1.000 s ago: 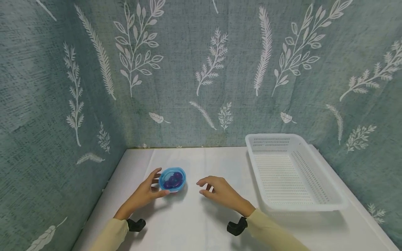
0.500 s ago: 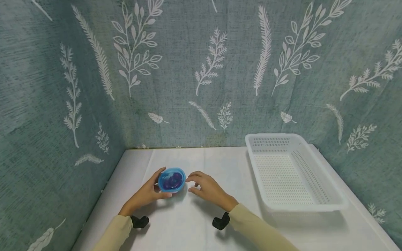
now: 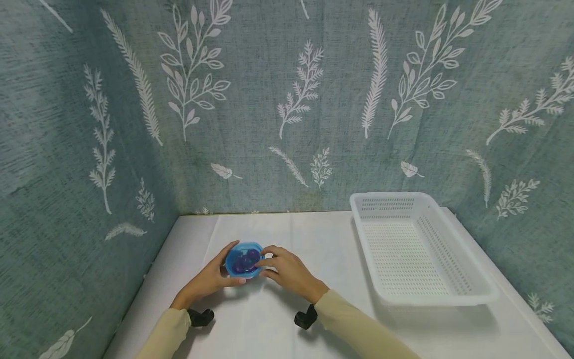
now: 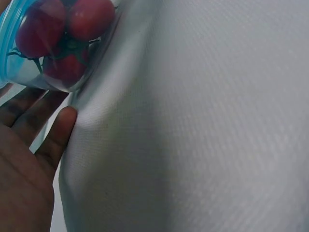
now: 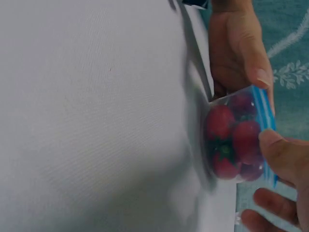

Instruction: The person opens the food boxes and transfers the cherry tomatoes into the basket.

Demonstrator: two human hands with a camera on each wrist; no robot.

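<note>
A small clear plastic tub [image 5: 227, 140] with a blue lid [image 3: 237, 254] holds several red tomatoes [image 4: 41, 29] with green stems. It stands on the white table left of centre, looking purple through the lid in the head view. My left hand [image 3: 208, 276] holds the tub from its left side, fingers at the far edge and thumb at the near edge. From the right, my right hand [image 3: 287, 271] grips the lid's rim; in the right wrist view its thumb [image 5: 273, 142] lies on the blue edge, while lower fingers stay apart from the tub.
A white perforated plastic basket [image 3: 372, 259] stands at the right of the white-covered table [image 3: 309, 234]. Leaf-patterned green cloth [image 3: 341, 124] walls the back and both sides. Black wrist mounts [image 3: 306, 317] sit at both sleeves.
My right hand has moved left from beside the tub until its fingers reach the lid's right rim. The left hand has closed in round the tub, which has hardly shifted.
</note>
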